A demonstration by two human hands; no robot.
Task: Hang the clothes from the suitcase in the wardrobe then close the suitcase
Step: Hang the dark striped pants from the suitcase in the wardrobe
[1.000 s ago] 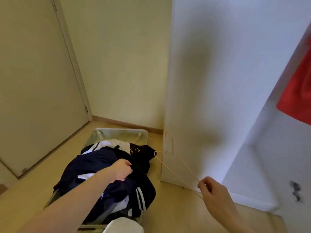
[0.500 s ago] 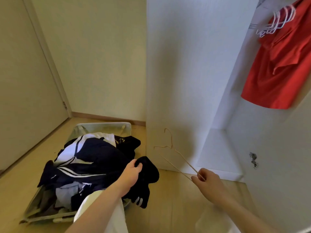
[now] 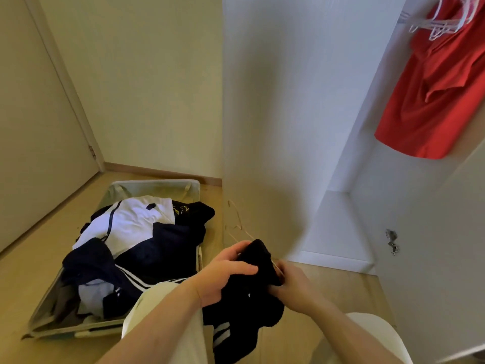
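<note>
The left hand (image 3: 225, 274) grips the top of a black garment (image 3: 252, 298), fingers curled over its upper fold; the right hand (image 3: 291, 287) closes on the same garment from the other side and appears also to pinch the lower end of a thin pale hanger (image 3: 237, 222), whose hook rises just beyond the knuckles, blurred; the garment hangs between the two hands, its white-striped end trailing down over the floor (image 3: 328, 285); the step in hand looks to be fitting this garment onto the hanger. Just left of the hands the suitcase (image 3: 154, 183) lies open on the floor, with a heap of dark and white clothes (image 3: 131, 232) still in it, so the task seems far from done. To the right the wardrobe (image 3: 341, 219) stands open, a red garment (image 3: 435, 95) already hung beside spare white hangers (image 3: 433, 24); the next move calls for finding the neck opening, threading the hanger through, then lifting it up to the rail, which is barely in view.
</note>
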